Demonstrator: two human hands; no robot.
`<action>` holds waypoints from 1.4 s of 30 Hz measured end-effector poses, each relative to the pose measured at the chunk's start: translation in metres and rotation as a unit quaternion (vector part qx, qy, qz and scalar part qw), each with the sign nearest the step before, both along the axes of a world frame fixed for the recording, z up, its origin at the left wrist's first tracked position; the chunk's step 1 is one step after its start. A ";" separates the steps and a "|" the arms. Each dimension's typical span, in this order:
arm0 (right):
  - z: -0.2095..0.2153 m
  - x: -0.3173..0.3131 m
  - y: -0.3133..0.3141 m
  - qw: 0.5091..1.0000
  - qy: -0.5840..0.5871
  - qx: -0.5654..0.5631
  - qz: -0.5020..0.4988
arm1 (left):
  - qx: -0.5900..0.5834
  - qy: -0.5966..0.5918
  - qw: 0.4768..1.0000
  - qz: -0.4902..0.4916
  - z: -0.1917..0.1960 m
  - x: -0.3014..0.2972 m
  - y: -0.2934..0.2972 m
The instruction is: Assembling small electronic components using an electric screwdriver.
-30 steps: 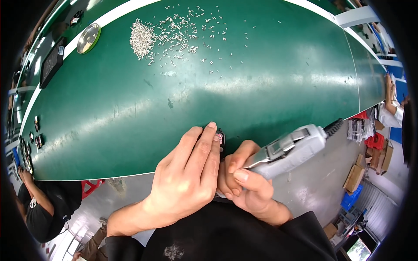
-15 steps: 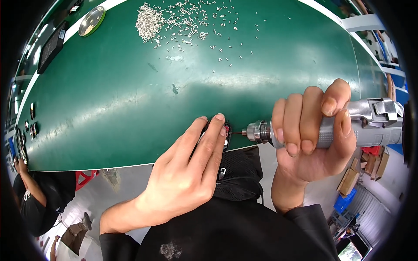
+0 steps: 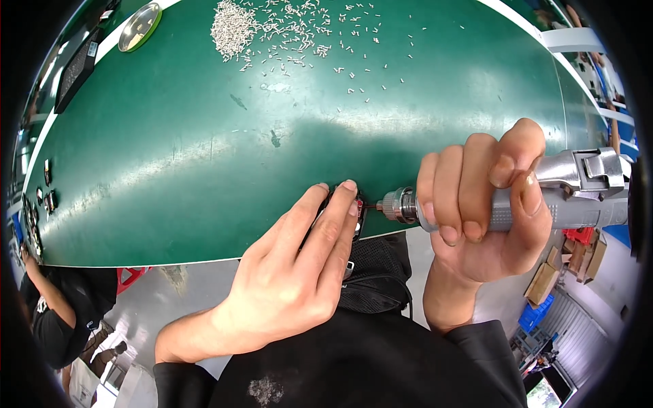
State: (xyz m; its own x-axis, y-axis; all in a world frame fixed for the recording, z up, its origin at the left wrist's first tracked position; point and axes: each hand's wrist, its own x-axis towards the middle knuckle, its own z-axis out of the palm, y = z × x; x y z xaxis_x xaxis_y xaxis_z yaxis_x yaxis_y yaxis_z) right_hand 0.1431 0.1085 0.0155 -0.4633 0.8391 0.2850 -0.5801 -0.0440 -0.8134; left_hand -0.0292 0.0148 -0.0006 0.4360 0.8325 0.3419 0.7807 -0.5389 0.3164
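Note:
My right hand [image 3: 479, 217] is wrapped round a grey electric screwdriver [image 3: 588, 209] with a silver lever on its side. The driver lies level, its knurled chuck and thin bit pointing left. The bit's tip reaches the right side of a small black device [image 3: 360, 219] with a bit of red on it. My left hand [image 3: 286, 272] lies over that device near the table's front edge, its fingers close together and pressing it down. Most of the device is hidden under the fingers, so its exact kind does not show.
On the green table [image 3: 170, 170], a heap of small silver screws [image 3: 231, 32] spreads to the right at the far side. A round green-rimmed dish [image 3: 140, 27] and a black tray [image 3: 77, 71] stand far left. Small black parts [image 3: 49, 201] lie left, near another person's arm [image 3: 51, 292].
The screwdriver and my right hand have shifted slightly left, bringing the chuck closer to the device. My left hand has hardly moved. The view has tilted a little.

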 end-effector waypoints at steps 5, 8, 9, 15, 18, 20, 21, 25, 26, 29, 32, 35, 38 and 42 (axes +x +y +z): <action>0.013 -0.006 -0.005 0.995 -0.089 -0.003 -0.036 | 0.032 -0.013 0.999 0.002 -0.006 0.000 0.000; 0.015 -0.009 -0.001 0.989 -0.139 0.049 0.003 | -0.017 -0.017 1.000 -0.002 0.003 0.000 0.000; 0.017 -0.010 0.002 0.985 -0.155 0.069 0.016 | -0.013 -0.013 1.000 -0.001 0.005 0.000 0.001; 0.020 -0.015 -0.003 0.991 -0.133 -0.008 0.013 | -0.024 -0.016 1.000 -0.010 0.006 -0.002 0.000; 0.018 -0.018 0.000 0.987 -0.139 0.063 0.044 | -0.032 -0.012 0.999 -0.012 0.011 -0.006 0.001; 0.019 -0.019 0.004 0.980 -0.146 0.099 0.089 | -0.032 -0.001 0.999 -0.017 0.017 -0.008 0.000; 0.021 -0.017 0.008 0.979 -0.125 0.105 0.118 | -0.040 -0.001 0.999 -0.029 0.021 -0.010 0.000; 0.025 -0.025 0.019 0.958 0.011 0.134 0.252 | -0.067 -0.011 0.993 -0.099 0.026 -0.028 0.007; 0.024 -0.026 0.018 0.960 0.054 0.122 0.246 | -0.062 -0.001 0.993 -0.098 0.026 -0.032 0.004; 0.017 -0.017 0.028 0.945 0.164 0.096 0.265 | -0.074 -0.029 0.997 0.013 0.021 -0.054 -0.007; 0.010 0.020 0.021 0.968 0.205 0.027 0.145 | -0.010 -0.019 0.961 0.276 0.023 -0.098 -0.018; -0.002 0.039 0.016 0.982 0.176 -0.056 0.024 | 0.015 0.110 0.841 0.529 0.010 -0.180 -0.046; -0.014 0.039 0.009 0.972 0.186 -0.126 -0.062 | 0.053 0.165 0.808 0.563 0.014 -0.198 -0.037; -0.022 0.036 0.003 0.946 0.203 -0.212 -0.137 | 0.052 0.072 0.921 0.380 0.035 -0.122 0.036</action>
State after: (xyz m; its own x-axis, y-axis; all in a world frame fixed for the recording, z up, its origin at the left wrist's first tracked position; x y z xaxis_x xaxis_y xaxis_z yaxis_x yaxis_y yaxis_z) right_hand 0.1792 0.1111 -0.0068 -0.1358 0.9907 0.0036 -0.8781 -0.1187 -0.4636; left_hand -0.1515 0.0512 0.0344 -0.2124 0.8818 0.4210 0.9745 0.1594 0.1578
